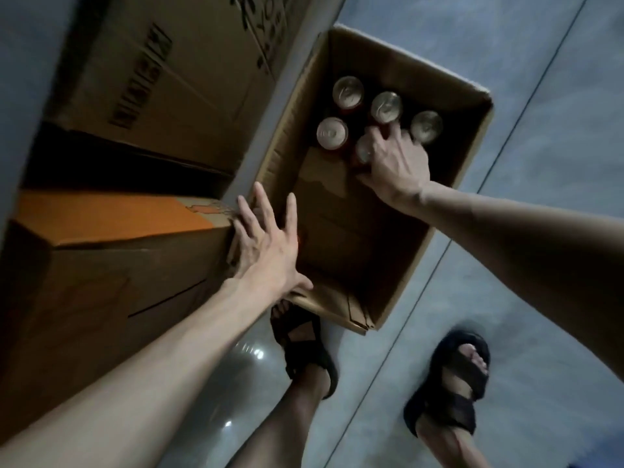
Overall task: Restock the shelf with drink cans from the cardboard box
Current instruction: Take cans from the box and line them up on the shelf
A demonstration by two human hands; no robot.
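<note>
An open cardboard box [449, 184] stands on the floor in front of me. Several drink cans stand upright at its far end, their gold tops showing, among them one can [347, 92] at the back. My right hand [393, 160] reaches down into the box and closes around the top of the nearest can [363, 151], which it mostly hides. My left hand [266, 244] hovers with fingers spread over the box's left wall, holding nothing. No shelf is in view.
Stacked closed cardboard boxes [135, 265] stand against the open box's left side, one with an orange top [111, 214]. Grey tiled floor [540, 113] lies to the right. My two feet in black sandals [304, 342] stand just before the box.
</note>
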